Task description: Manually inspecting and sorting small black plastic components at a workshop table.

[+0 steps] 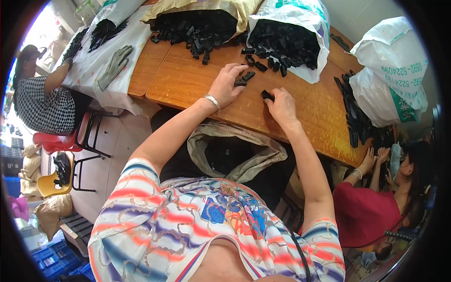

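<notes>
My left hand (224, 88), with a bracelet at its wrist, is closed by its fingertips on a small black plastic part (240, 82) over the wooden table. Another black part (249, 75) touches or overlaps that one; I cannot tell whether they are joined. My right hand (283, 107) pinches a single short black plastic piece (267, 95) between thumb and fingers, a little apart from the left. Just beyond both hands, several loose black pieces (260, 66) lie on the tabletop (188, 77).
Two open sacks, one tan (244, 14) and one white (324, 47), spill black parts at the far side. An open cloth bag (197, 145) sits at my lap. A white bag (385, 70) stands right. Co-workers sit left and right; a grey glove (114, 68) lies left.
</notes>
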Available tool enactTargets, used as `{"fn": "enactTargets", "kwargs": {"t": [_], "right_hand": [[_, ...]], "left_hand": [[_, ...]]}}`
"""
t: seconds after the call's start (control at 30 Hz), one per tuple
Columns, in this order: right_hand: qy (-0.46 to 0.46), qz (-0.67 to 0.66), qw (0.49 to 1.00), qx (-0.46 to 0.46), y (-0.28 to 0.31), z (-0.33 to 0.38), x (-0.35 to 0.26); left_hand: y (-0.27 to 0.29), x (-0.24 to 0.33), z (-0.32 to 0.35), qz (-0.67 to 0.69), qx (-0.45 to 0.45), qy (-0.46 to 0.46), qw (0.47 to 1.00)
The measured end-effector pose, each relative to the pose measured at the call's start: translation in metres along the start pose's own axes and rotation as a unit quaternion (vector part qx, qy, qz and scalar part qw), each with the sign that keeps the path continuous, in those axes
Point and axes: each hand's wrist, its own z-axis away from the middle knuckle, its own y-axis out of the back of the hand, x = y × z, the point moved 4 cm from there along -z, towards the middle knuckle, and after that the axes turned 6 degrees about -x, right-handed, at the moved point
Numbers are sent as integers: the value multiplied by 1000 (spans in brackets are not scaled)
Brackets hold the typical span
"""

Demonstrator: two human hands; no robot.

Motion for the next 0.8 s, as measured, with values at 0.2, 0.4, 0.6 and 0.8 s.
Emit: {"fn": "enactTargets", "kwargs": {"t": [0.2,0.4,0.6,0.8], "right_hand": [[13,-40,999,-6,-3,8,-9],[8,-75,997,12,-9,12,-29],[-2,-99,995,-18,-2,12,-27],[197,23,980,7,2,11,-34]], "left_hand": [[2,-7,10,-159,4,37,987],[2,-3,15,-136,-11,38,990],[7,-1,21,-134,-38,100,985],[12,-3,36,-80,-42,-3,996]]}}
